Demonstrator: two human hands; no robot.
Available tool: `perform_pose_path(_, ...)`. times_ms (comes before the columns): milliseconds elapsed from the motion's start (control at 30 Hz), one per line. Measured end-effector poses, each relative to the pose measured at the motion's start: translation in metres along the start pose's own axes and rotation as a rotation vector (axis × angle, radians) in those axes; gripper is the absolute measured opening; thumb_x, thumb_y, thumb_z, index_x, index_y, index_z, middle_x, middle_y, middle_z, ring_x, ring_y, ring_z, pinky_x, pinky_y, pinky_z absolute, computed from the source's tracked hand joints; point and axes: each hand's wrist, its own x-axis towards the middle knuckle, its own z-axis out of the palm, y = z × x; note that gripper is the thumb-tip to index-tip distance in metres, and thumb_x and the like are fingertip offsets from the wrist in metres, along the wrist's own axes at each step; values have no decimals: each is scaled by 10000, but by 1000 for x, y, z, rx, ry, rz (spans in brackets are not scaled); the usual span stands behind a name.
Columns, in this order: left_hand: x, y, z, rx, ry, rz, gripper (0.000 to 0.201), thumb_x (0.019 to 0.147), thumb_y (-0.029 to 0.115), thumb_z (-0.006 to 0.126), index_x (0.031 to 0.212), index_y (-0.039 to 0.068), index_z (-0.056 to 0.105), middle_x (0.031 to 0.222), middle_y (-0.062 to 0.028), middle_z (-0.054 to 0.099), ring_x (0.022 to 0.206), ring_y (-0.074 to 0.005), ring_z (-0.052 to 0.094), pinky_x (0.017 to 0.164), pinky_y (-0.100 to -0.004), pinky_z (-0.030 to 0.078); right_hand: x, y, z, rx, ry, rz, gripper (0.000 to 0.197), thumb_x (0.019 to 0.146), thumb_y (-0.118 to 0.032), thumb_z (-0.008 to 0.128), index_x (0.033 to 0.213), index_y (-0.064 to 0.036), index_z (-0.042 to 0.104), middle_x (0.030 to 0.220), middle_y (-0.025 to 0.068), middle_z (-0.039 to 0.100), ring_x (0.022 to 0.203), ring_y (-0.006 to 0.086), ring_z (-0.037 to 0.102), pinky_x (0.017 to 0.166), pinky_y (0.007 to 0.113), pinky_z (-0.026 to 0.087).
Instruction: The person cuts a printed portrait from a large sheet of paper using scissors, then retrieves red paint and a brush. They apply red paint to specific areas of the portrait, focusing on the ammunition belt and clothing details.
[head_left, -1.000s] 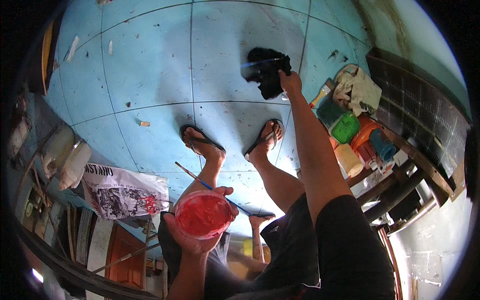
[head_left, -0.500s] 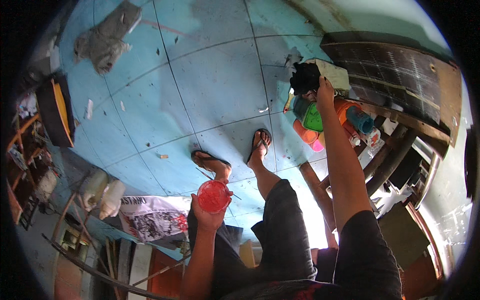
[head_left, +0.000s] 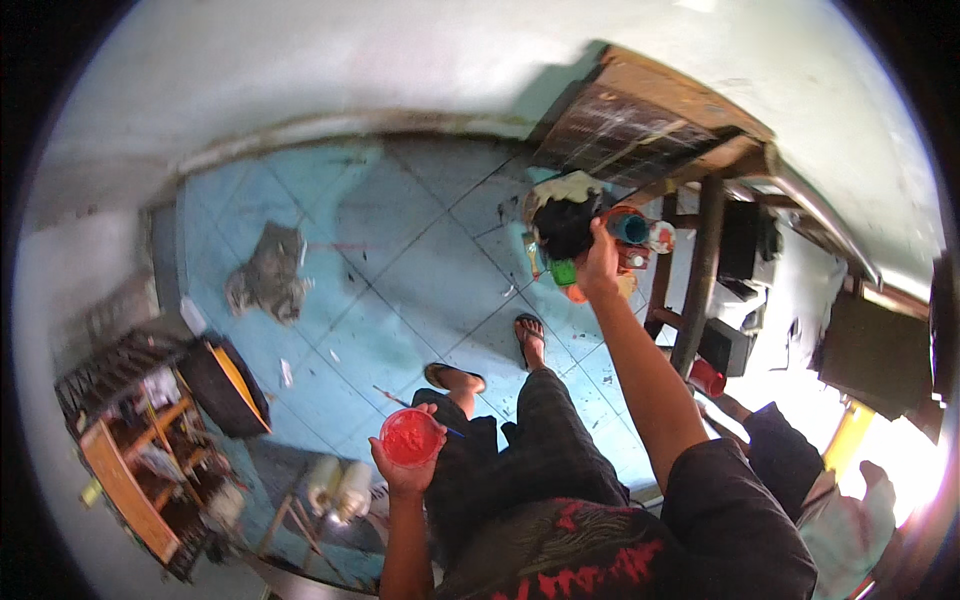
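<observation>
My left hand [head_left: 402, 472] is closed around a round tub of red paint [head_left: 411, 437], held level in front of my left leg. A thin stick like a paintbrush [head_left: 390, 397] passes behind the tub, gripped by the same hand. My right arm stretches forward, its hand [head_left: 600, 262] closed on a crumpled black cloth [head_left: 564, 225]. That cloth hangs over a group of containers on the floor and partly hides them. Among these are a green container [head_left: 562, 272] and a blue cup [head_left: 630, 228]. A pale cloth or bag [head_left: 570, 187] lies just beyond.
A wooden bench [head_left: 700, 270] stands on the right, near a red cup [head_left: 708, 378]. What looks like another person's dark sleeve [head_left: 783, 450] shows at lower right. A grey rag [head_left: 270, 275] lies on the tiles. Cluttered wooden shelves [head_left: 130, 490] are at left; plastic bottles [head_left: 340, 488] stand below.
My view has tilted up and turned, bringing the far wall in. My right hand stays by the containers with the black cloth; my left still holds the paint tub.
</observation>
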Motion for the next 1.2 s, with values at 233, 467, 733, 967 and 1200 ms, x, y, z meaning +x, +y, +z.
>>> perform_pose_path(233, 65, 88, 169, 124, -592, -496, 1075, 773, 821, 483, 1288, -123, 474, 1262, -316, 521, 976, -390, 637, 840, -461, 527, -175, -45, 68, 417, -382, 299, 451, 956, -293, 517, 1316, -25, 470, 1271, 161, 593, 1179, 302, 568, 1033, 460, 413)
perform_pose_path(467, 80, 127, 262, 446, -704, -991, 1137, 741, 887, 410, 1224, -136, 511, 1135, -290, 562, 837, -397, 634, 711, -457, 525, -280, -70, 144, 633, -1043, 17, 333, 969, -232, 443, 1214, -22, 525, 1026, 141, 653, 904, 257, 648, 830, 369, 534)
perform_pose_path(733, 61, 114, 279, 562, -586, -1124, 918, 826, 780, 446, 1291, -9, 516, 1258, -267, 559, 1107, -420, 579, 899, -520, 504, -328, -80, 153, 536, -298, -356, 252, 942, -39, 596, 1182, -59, 522, 946, 20, 644, 793, 71, 609, 691, 204, 488)
perform_pose_path(967, 61, 72, 318, 1059, -852, -1063, 784, 898, 673, 473, 1315, 10, 496, 1285, -260, 558, 1154, -395, 580, 953, -536, 493, -320, -87, 99, 204, 28, -628, 179, 930, -60, 627, 1091, -11, 567, 834, -17, 618, 726, 31, 535, 610, 208, 428)
perform_pose_path(1200, 41, 44, 349, 1394, -1185, -988, 727, 930, 631, 466, 1264, -11, 533, 1174, -166, 635, 1056, -262, 643, 935, -399, 510, -358, -111, 74, -184, 405, -757, 169, 913, -59, 625, 1057, 27, 598, 814, -18, 615, 763, 38, 538, 673, 224, 449)
